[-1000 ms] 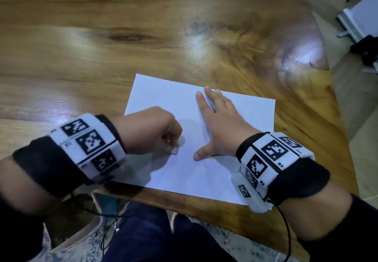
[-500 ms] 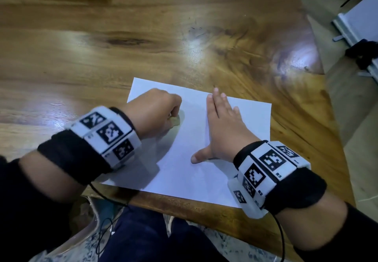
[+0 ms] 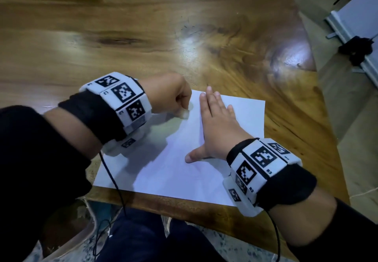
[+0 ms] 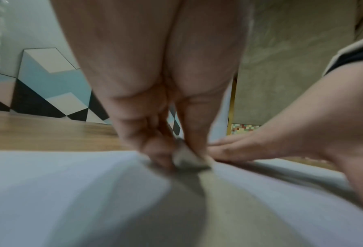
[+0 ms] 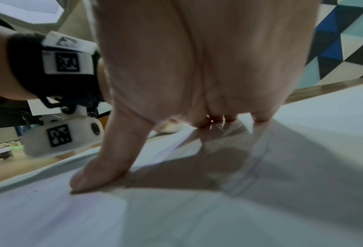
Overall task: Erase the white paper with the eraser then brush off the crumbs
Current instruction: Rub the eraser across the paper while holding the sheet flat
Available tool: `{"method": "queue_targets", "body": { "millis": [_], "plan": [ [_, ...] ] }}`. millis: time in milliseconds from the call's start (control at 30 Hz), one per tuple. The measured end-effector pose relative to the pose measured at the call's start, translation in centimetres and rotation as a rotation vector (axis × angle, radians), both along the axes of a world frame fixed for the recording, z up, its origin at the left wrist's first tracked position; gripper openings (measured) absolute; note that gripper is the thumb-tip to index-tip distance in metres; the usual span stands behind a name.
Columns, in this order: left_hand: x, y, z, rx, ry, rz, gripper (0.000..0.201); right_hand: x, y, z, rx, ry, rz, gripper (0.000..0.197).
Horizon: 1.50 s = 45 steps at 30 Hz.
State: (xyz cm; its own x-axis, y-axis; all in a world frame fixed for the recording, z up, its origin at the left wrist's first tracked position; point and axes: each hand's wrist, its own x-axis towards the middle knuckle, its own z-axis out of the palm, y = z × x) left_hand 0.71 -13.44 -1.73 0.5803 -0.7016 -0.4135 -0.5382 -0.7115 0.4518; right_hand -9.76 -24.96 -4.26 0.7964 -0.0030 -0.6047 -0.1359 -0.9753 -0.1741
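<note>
The white paper (image 3: 176,165) lay on the wooden desk (image 3: 102,43), its near edge close to the desk's front edge. The right hand (image 3: 214,130) pressed flat on the sheet, fingers (image 3: 210,102) straight and together, thumb splayed, apparently to keep the paper from sliding. The left hand (image 3: 167,96) was curled, its fingers (image 4: 155,150) pinching a small pale eraser (image 4: 187,158) down against the sheet near the far left corner, just beside the right fingertips. No crumbs could be made out; erasing seemed under way, brushing not yet begun.
</note>
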Motion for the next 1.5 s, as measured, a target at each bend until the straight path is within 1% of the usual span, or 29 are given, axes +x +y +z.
{"method": "queue_targets", "body": {
  "millis": [67, 100, 133, 200, 267, 300, 400, 467, 500, 567, 633, 667, 767, 833, 900, 967, 1000, 1067, 1100, 1133, 1233, 1300, 1367, 1433, 1500],
  "plan": [
    [0.2, -0.6, -0.2, -0.087, -0.135, 0.080, 0.003, 0.0, 0.0, 0.0, -0.005, 0.000, 0.002, 0.148],
    [0.2, -0.7, -0.2, -0.111, -0.171, 0.088, 0.002, 0.0, 0.0, 0.0, -0.007, 0.000, 0.002, 0.148],
    [0.1, -0.6, -0.2, -0.101, -0.157, 0.072, 0.004, 0.0, 0.0, 0.0, -0.007, 0.003, 0.002, 0.148],
    [-0.1, -0.2, 0.0, 0.008, -0.062, -0.009, 0.012, 0.0, 0.0, 0.0, -0.002, 0.002, -0.001, 0.148],
    [0.0, 0.0, 0.3, 0.073, -0.015, -0.054, 0.009, 0.0, 0.0, 0.1, -0.001, 0.000, -0.001, 0.148],
    [0.1, -0.1, 0.4, 0.058, -0.028, -0.038, 0.005, 0.0, 0.1, 0.1, -0.001, 0.000, 0.000, 0.148],
    [0.2, -0.8, 0.0, -0.055, -0.136, 0.066, 0.010, 0.0, 0.1, 0.1, -0.001, 0.001, 0.000, 0.148],
    [-0.3, -0.8, -0.2, -0.087, -0.173, 0.081, 0.008, 0.0, 0.1, 0.1, 0.000, 0.004, -0.001, 0.148],
    [-0.5, -0.4, -0.2, -0.060, -0.149, 0.059, 0.007, 0.0, 0.1, 0.1, 0.001, 0.005, 0.000, 0.148],
    [-0.7, 0.5, 0.0, 0.045, -0.039, -0.021, 0.004, 0.0, 0.0, 0.1, 0.004, 0.000, -0.002, 0.149],
    [-0.5, 1.1, 0.4, 0.085, 0.035, -0.035, 0.008, -0.1, 0.0, 0.1, 0.012, -0.002, -0.007, 0.149],
    [-0.3, 1.0, 0.4, 0.065, 0.019, -0.006, 0.009, -0.1, 0.0, 0.2, 0.012, -0.003, -0.007, 0.149],
    [0.1, 0.3, 0.1, -0.063, -0.155, 0.109, 0.010, -0.1, 0.1, 0.2, 0.003, 0.000, -0.002, 0.148],
    [-0.4, 0.4, -0.4, -0.081, -0.177, 0.101, 0.004, 0.0, 0.1, 0.2, 0.001, 0.006, -0.002, 0.148],
    [-1.3, 1.4, -0.9, -0.042, -0.116, 0.025, 0.018, 0.0, 0.1, 0.2, 0.002, 0.011, -0.004, 0.148],
    [-2.4, 2.6, -0.8, 0.047, -0.002, -0.078, 0.028, 0.0, 0.1, 0.1, 0.004, 0.009, -0.008, 0.149],
    [-2.7, 3.0, -0.7, 0.101, 0.044, -0.117, 0.028, 0.0, 0.1, 0.1, 0.005, 0.005, -0.008, 0.149],
    [-2.4, 2.9, 0.0, 0.162, 0.111, -0.139, 0.017, 0.0, 0.1, 0.1, 0.003, -0.001, -0.008, 0.150],
    [-1.9, 2.4, 0.2, 0.143, 0.106, -0.121, 0.009, 0.0, 0.1, 0.1, 0.004, -0.002, -0.006, 0.150],
    [-1.3, 1.7, 0.2, 0.098, 0.067, -0.083, 0.005, 0.0, 0.1, 0.1, 0.003, -0.002, -0.005, 0.149],
    [-0.1, -0.7, 0.0, -0.076, -0.084, 0.083, 0.012, 0.0, 0.0, 0.2, -0.008, -0.001, 0.002, 0.148],
    [-0.6, -1.4, -0.4, -0.126, -0.147, 0.105, 0.011, 0.0, 0.0, 0.2, -0.016, 0.003, 0.008, 0.148],
    [-1.3, -0.7, -0.9, -0.133, -0.126, 0.057, 0.006, -0.1, 0.1, 0.1, -0.007, -0.007, 0.001, 0.148],
    [-2.0, 0.4, -1.0, -0.054, -0.030, -0.064, 0.001, -0.1, 0.0, 0.0, 0.013, -0.018, -0.011, 0.148],
    [-1.9, 0.9, -0.6, 0.024, 0.047, -0.123, 0.004, -0.1, 0.0, 0.0, 0.021, -0.021, -0.015, 0.149]
  ]
}}
